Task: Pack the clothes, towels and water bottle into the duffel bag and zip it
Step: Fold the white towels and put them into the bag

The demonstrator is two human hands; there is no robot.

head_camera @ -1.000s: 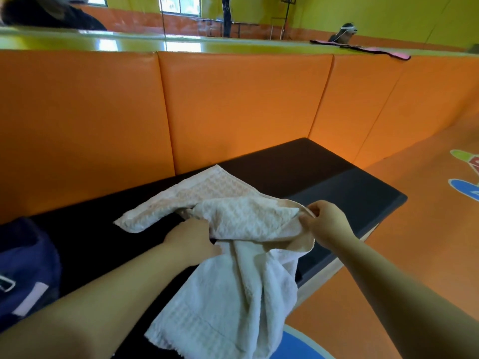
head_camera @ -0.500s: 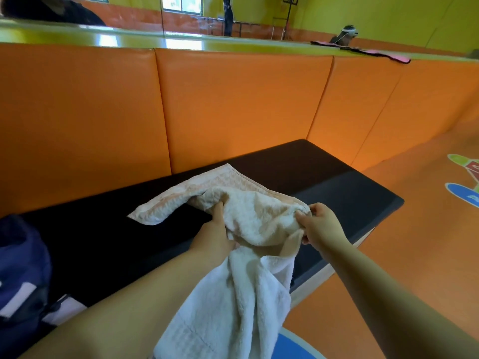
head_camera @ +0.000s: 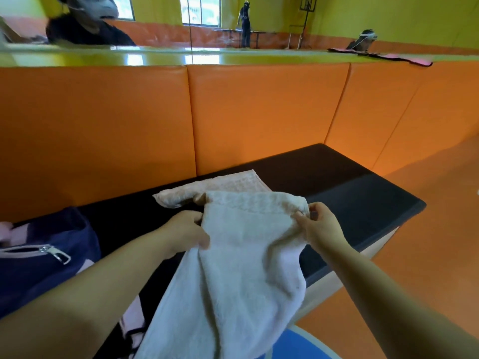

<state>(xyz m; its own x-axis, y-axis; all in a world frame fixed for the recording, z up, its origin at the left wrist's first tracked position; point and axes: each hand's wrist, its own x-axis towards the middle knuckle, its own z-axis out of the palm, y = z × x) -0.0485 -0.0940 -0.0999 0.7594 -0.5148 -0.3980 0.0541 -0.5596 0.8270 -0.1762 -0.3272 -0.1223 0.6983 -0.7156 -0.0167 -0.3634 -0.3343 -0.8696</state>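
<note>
Towel [head_camera: 241, 255] pinched by left hand [head_camera: 185, 233] and right hand [head_camera: 320, 228] above black bench [head_camera: 350, 193]; orange wall pads [head_camera: 259, 120] behind.

A gym hall, with orange padded panels [head_camera: 259, 112] and a black bench [head_camera: 350, 193].

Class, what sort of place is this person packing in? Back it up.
Probably a sports hall or play gym: orange padded wall panels, a black padded bench below them, and an orange floor.
</note>
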